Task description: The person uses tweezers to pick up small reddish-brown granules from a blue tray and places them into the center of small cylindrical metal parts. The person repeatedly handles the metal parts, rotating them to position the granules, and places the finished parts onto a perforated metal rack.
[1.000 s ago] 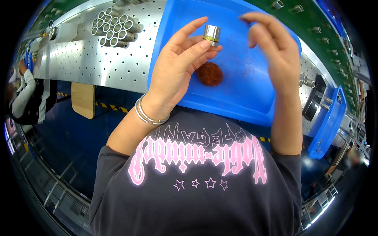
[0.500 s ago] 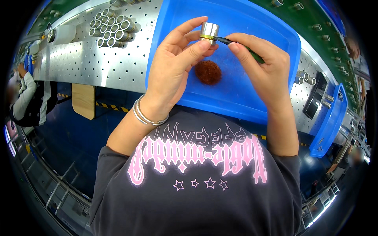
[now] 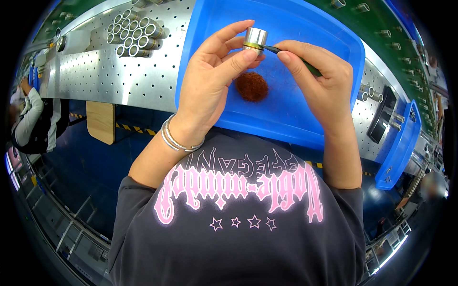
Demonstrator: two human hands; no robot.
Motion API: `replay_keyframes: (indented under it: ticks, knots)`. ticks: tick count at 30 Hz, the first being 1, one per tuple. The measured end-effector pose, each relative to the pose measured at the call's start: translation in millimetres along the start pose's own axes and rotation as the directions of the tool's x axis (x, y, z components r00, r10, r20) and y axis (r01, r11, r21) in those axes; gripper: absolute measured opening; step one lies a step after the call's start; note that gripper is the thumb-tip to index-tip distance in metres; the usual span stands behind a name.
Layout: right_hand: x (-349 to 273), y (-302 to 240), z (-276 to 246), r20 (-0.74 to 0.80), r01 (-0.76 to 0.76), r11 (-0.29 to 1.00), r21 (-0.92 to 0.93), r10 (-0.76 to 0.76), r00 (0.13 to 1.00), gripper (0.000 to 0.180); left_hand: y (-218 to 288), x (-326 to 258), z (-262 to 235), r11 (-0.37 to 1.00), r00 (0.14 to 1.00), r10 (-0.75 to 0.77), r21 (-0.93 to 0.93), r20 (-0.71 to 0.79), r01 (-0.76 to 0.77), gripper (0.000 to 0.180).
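Note:
My left hand pinches a short shiny metal sleeve between thumb and fingers, above a blue tray. A yellow-green band runs around the sleeve's lower part. Closed in a pinch, my right hand grips a slim dark pointed tool with a green part near the palm. Its tip meets the sleeve at the band; whether it is a pick or tweezers I cannot tell. Just below the hands, a reddish-brown clump of fine fibres lies in the tray.
The blue tray rests on a perforated metal table. Several metal sleeves stand grouped at the left; others sit at the right beside a black phone-like device and a smaller blue tray. Another person is at far left.
The sleeve and the tool tip have shifted very slightly to the right. Both hands keep their hold.

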State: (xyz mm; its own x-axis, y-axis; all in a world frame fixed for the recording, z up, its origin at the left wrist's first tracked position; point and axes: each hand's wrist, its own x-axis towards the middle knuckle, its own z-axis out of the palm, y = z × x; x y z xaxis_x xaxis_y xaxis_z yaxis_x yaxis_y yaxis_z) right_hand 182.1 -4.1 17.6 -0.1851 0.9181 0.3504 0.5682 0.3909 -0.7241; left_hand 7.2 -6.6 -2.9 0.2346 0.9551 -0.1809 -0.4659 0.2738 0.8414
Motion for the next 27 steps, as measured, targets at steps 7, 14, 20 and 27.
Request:
replay_keyframes:
  ticks: [7, 14, 20, 27]
  knots:
    - [2, -6, 1, 0.100, -0.247, 0.957, 0.153, 0.234, 0.967, 0.014, 4, 1, 0, 0.984, 0.997, -0.074, -0.164, 0.018, 0.076, 0.043]
    - [4, 3, 15, 0.052, -0.080, 0.972, 0.219, 0.071, 0.996, 0.014, -1, 2, -2, 0.991, 0.994, -0.098, -0.087, 0.055, 0.103, 0.042]
    - [3, 1, 11, 0.005, -0.142, 0.951, 0.275, 0.146, 0.989, 0.010, 1, 2, 1, 0.980, 0.993, -0.114, -0.158, 0.037, 0.118, 0.040]
    - [1, 5, 11, -0.027, -0.161, 0.890, 0.428, 0.191, 0.981, 0.009, 1, 2, -1, 0.981, 0.989, -0.127, -0.137, 0.074, 0.136, 0.038]
